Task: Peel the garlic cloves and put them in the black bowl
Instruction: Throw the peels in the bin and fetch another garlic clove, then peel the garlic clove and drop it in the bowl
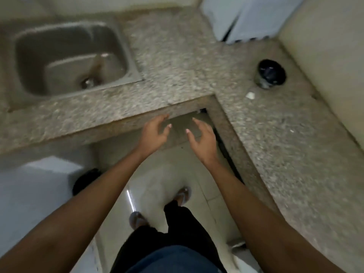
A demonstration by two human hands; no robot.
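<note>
black bowl (pixel 270 73) on counter (pixel 177 62), contents blurred, perhaps garlic

Both arms outstretched — left hand (pixel 154 133), right hand (pixel 202 139) seemingly empty.

- A speckled stone counter (pixel 177 62) bends around a corner like the letter L.
- A shiny metal sink (pixel 69 58) sits in the counter on the left, with a drain hole (pixel 87 82) at the bottom.
- A pale blue and white thing (pixel 246 18) stands at the back of the counter. It is too blurry to tell what it is.
- The floor (pixel 157 174) has light, glossy tiles.
- Two sandals (pixel 183 195) stand on the floor.
</note>
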